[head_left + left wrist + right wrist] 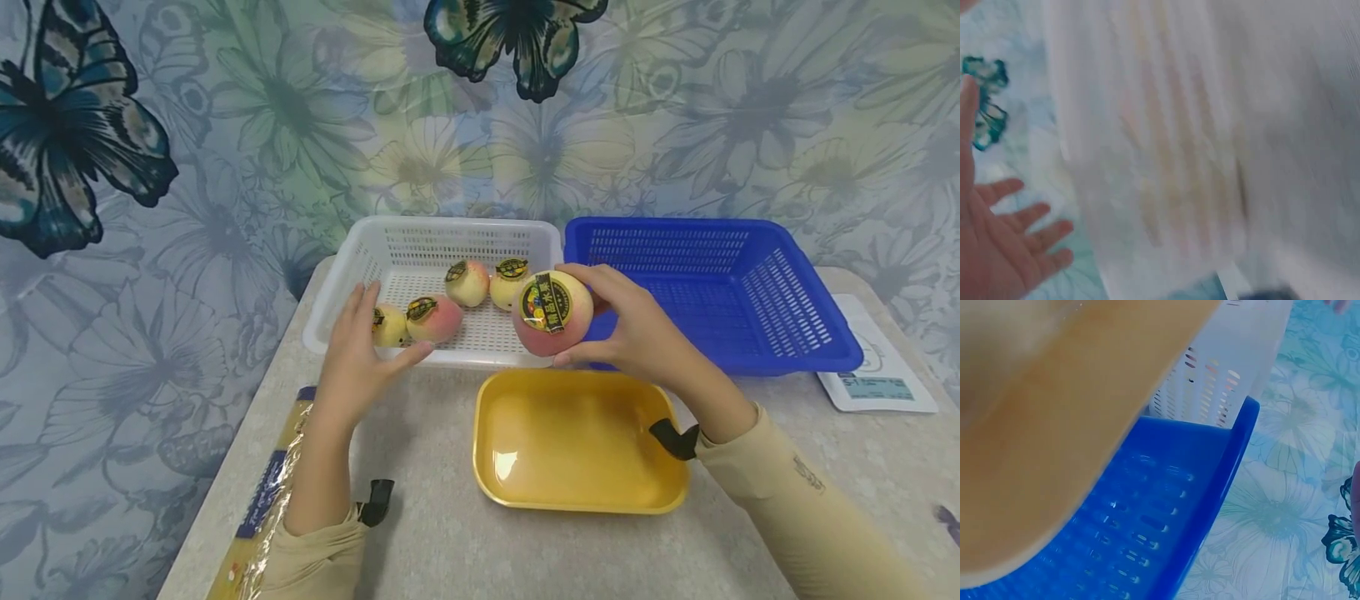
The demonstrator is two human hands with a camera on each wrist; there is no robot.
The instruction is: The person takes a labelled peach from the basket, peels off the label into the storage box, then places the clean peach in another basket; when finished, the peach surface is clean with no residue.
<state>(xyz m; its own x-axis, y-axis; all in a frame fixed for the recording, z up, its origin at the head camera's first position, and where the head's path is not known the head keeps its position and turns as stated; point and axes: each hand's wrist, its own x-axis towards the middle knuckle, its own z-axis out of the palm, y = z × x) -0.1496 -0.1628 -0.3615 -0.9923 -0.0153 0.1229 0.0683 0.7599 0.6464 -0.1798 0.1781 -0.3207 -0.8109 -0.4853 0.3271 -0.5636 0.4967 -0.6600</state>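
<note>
My right hand (633, 325) grips a large pink-and-yellow peach (572, 329) with a black and gold label. It holds the peach up at the front right of a white slotted basket (480, 357). Several smaller labelled peaches, among them a pinker one (447, 320), lie inside that basket. At the basket's left end, my left hand (352, 362) has thumb and fingers spread, partly covering the leftmost peach (392, 327). The left wrist view shows the same hand (997, 250) with parted fingers and nothing in them. Only a sliver of the right hand appears in the right wrist view.
A blue slotted basket (780, 321) stands right of the white one, with a white scale (877, 392) beside it. In front sits a yellow tray (577, 442). A long gold and blue package (262, 492) lies at the left, and a patterned wall covering rises behind.
</note>
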